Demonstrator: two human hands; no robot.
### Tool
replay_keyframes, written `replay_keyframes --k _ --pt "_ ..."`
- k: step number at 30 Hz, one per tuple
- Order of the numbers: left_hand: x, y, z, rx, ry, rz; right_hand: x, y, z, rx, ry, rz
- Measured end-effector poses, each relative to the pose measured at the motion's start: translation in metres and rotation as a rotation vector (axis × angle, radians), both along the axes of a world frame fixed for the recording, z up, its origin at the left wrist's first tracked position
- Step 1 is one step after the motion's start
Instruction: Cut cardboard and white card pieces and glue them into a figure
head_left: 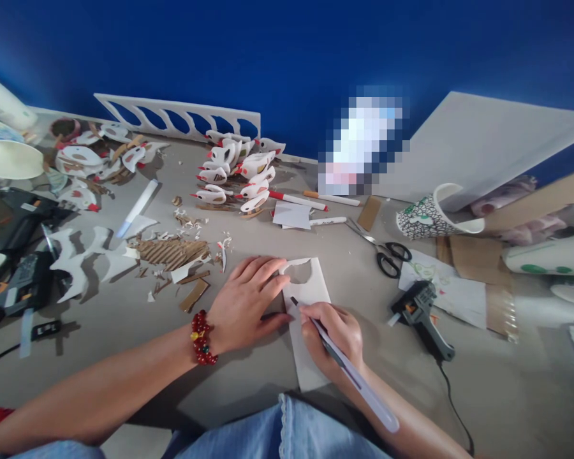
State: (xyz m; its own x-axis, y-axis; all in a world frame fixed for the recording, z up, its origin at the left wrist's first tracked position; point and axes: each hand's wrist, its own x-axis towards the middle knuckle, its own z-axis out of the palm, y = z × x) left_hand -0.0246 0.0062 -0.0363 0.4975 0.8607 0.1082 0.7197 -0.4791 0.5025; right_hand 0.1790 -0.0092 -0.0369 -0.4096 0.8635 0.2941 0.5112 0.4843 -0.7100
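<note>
My right hand (335, 331) grips a slim utility knife (363, 387) with a pale handle. The dark blade tip points to the left edge of a white foam board strip (310, 373); whether it touches the strip I cannot tell. Near its top the strip has a rounded opening cut through it. My left hand (249, 303) lies flat with fingers apart, its fingertips on the strip's left edge, holding nothing. Red beads circle the left wrist.
Small white birds (256, 167) with red beaks stand behind. Scissors (387, 255) and a glue gun (423, 315) lie to the right, near a paper cup (418, 215). Torn corrugated cardboard (172, 253) and white foam scraps (71, 261) lie left. Another glue gun (26, 284) is at far left.
</note>
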Motion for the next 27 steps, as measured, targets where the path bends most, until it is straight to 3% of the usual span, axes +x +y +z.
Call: replay_keyframes --k 27 --pt "0.0009 0.0003 0.0016 -0.025 0.039 0.002 -0.0007 -0.0006 -0.0007 0.024 -0.028 0.055"
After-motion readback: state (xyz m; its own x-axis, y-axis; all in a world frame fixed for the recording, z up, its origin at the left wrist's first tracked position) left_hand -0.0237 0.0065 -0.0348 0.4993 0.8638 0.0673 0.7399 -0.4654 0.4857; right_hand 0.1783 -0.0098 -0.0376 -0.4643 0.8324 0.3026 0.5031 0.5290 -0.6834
